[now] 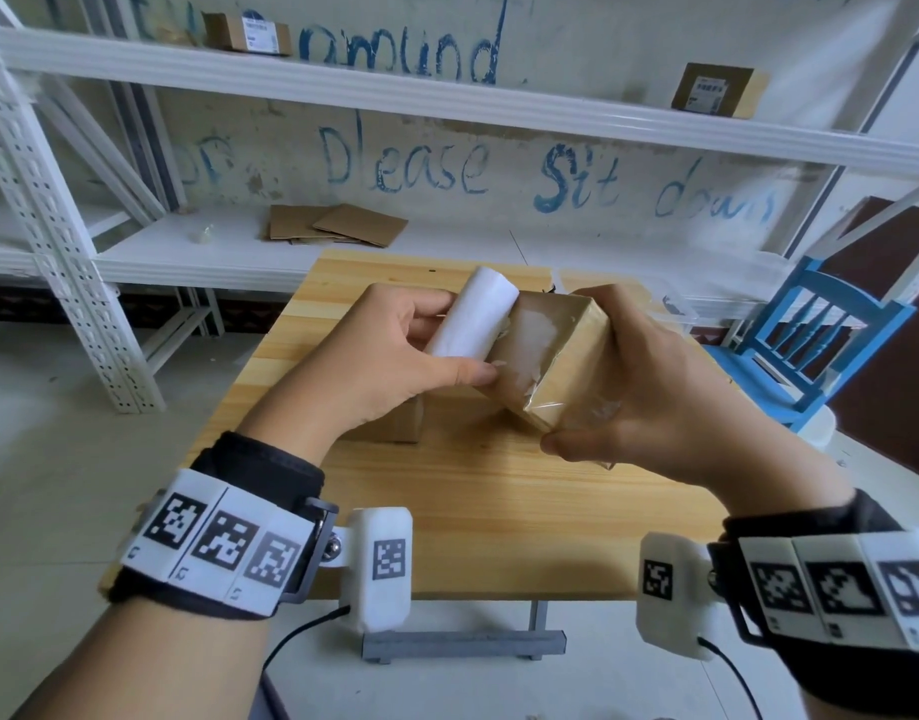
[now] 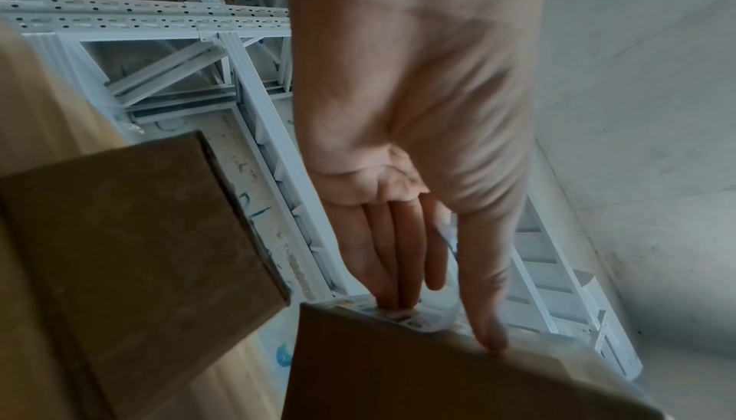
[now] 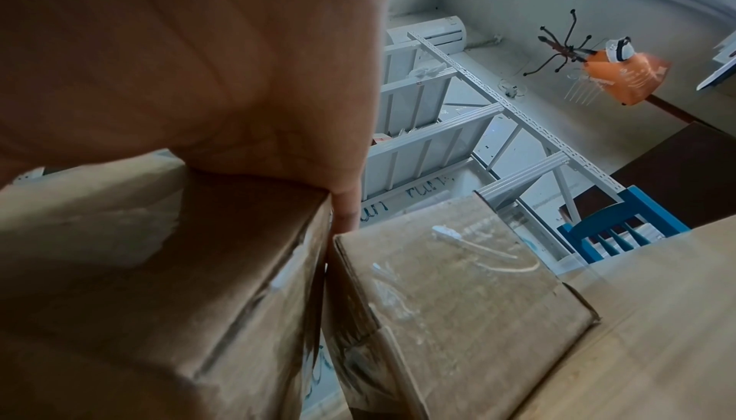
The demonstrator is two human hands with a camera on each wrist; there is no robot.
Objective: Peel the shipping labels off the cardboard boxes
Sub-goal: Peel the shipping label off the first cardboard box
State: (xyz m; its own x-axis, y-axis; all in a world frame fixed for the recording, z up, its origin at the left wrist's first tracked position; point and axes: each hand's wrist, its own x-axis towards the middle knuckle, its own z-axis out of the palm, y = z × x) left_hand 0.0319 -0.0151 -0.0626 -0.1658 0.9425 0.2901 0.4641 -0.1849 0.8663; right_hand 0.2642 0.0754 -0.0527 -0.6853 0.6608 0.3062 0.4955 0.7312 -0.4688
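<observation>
The head view looks forward and down over the wooden table point(image 1: 478, 511) toward white shelving point(image 1: 343, 90). Each wrist view sits very close behind its palm, looking along the fingers (slightly blurred). All share the held box point(image 1: 556, 356) and shelving.

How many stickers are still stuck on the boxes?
Being peeled: the left hand curls a white label off the box gripped by the right hand. Left: two shelf boxes show labels. The table box is mostly hidden.
</observation>
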